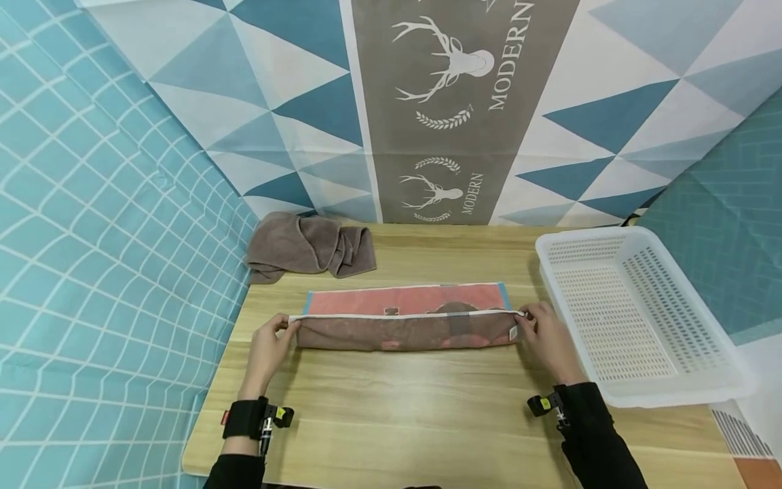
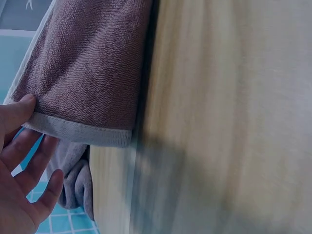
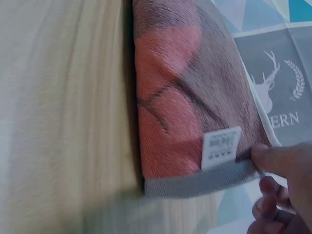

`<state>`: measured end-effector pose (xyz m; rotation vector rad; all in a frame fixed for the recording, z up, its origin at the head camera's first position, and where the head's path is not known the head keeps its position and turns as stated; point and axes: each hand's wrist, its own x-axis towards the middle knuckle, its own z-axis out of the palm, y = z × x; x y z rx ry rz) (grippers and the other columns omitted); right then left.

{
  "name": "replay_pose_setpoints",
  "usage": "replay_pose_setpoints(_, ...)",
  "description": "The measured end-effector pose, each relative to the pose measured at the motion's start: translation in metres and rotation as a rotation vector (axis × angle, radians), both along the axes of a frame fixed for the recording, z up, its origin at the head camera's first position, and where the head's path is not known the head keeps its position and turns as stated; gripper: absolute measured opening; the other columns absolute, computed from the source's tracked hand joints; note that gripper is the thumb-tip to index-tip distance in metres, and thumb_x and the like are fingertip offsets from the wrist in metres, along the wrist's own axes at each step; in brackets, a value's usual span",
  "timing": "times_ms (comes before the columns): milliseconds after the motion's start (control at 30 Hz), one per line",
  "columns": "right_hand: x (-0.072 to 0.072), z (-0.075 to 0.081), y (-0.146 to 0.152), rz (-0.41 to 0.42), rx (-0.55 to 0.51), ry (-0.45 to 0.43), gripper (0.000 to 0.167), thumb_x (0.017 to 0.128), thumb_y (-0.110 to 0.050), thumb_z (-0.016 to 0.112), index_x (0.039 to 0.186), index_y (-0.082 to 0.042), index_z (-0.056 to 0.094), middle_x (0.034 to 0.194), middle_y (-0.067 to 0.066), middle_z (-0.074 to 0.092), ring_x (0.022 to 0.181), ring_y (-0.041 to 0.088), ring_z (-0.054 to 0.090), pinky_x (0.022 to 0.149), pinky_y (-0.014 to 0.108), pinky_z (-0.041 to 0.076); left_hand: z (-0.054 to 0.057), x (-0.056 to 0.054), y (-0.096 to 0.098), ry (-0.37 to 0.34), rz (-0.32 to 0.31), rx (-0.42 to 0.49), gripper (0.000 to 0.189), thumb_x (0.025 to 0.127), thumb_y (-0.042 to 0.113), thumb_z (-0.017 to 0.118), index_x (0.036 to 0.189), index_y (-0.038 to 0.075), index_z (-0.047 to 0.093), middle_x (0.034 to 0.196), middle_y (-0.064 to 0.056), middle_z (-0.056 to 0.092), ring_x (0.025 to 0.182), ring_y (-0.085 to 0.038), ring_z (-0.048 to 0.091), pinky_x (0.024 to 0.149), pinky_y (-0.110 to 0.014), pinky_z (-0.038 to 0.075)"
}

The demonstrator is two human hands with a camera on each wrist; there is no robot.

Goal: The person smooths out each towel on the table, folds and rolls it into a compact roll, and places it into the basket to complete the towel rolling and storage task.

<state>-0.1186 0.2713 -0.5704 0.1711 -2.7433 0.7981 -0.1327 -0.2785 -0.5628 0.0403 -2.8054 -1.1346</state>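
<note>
A towel (image 1: 403, 333), brown and pink with a pale hem, lies folded across the middle of the wooden table. Its near flap is lifted by both top corners, and a pink strip of the towel shows behind it. My left hand (image 1: 269, 350) pinches the left corner; in the left wrist view, thumb and forefinger grip the hem while the other fingers spread. The right corner is pinched by my right hand (image 1: 550, 343). Close to that hand, a white care label (image 3: 221, 147) sits on the towel's edge.
A crumpled grey-brown cloth (image 1: 305, 248) lies at the table's back left. At the right stands a white plastic basket (image 1: 611, 305) with slotted walls. Patterned fabric (image 1: 305, 115) hangs behind the table, and a blue grid-patterned sheet (image 1: 110, 238) runs along the left.
</note>
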Motion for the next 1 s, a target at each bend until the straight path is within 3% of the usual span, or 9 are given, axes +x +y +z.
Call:
replay_pose_setpoints(167,-0.021,0.006,-0.006,-0.031,0.027,0.052,0.008,0.096,-0.009,0.065,0.097,-0.001,0.067,0.082,0.012,0.054,0.062,0.02,0.052,0.054,0.031,0.04,-0.002,-0.021,0.005,0.011,0.016,-0.004,0.02,0.1,0.027,0.06,0.098,0.007,0.065,0.099,-0.016,0.071,0.095,-0.034,0.067,0.079,-0.046,0.052)
replay_pose_setpoints(300,-0.038,0.009,-0.009,-0.049,0.034,0.033,0.013,0.097,-0.012,0.063,0.1,0.001,0.067,0.082,0.015,0.058,0.068,0.026,0.056,0.057,0.037,0.042,-0.004,-0.033,0.007,0.011,0.057,-0.03,0.021,0.1,0.025,0.061,0.099,0.005,0.066,0.095,-0.017,0.071,0.089,-0.033,0.067,0.075,-0.044,0.05)
replay_pose_setpoints(467,-0.055,0.006,-0.011,-0.076,0.022,-0.016,0.018,0.099,-0.013,0.06,0.103,0.003,0.067,0.083,0.016,0.062,0.072,0.029,0.059,0.06,0.042,0.045,-0.007,-0.043,0.011,-0.011,0.094,-0.054,0.022,0.099,0.025,0.062,0.103,0.003,0.067,0.096,-0.018,0.071,0.089,-0.033,0.067,0.076,-0.046,0.052)
replay_pose_setpoints(767,-0.076,-0.004,-0.017,-0.109,0.001,0.031,0.019,0.099,-0.016,0.061,0.101,0.001,0.069,0.077,0.017,0.065,0.063,0.031,0.06,0.053,0.043,0.044,-0.012,-0.055,0.013,-0.011,0.104,-0.045,0.022,0.099,0.023,0.062,0.104,0.002,0.067,0.095,-0.019,0.07,0.087,-0.033,0.066,0.075,-0.046,0.052)
replay_pose_setpoints(900,-0.081,-0.007,-0.021,-0.134,0.0,-0.026,0.022,0.101,-0.017,0.058,0.105,0.003,0.067,0.081,0.02,0.068,0.066,0.035,0.064,0.056,0.049,0.047,-0.019,-0.061,0.013,-0.009,0.123,-0.038,0.021,0.099,0.022,0.062,0.103,0.002,0.067,0.093,-0.019,0.069,0.085,-0.032,0.066,0.073,-0.045,0.052)
replay_pose_setpoints(1000,-0.081,-0.008,-0.025,-0.134,-0.029,-0.113,0.03,0.102,-0.018,0.053,0.119,0.007,0.057,0.092,0.023,0.069,0.075,0.038,0.066,0.064,0.051,0.05,-0.023,-0.065,0.017,0.002,0.141,-0.045,0.022,0.1,0.022,0.061,0.105,0.001,0.066,0.094,-0.019,0.069,0.086,-0.032,0.066,0.074,-0.046,0.051)
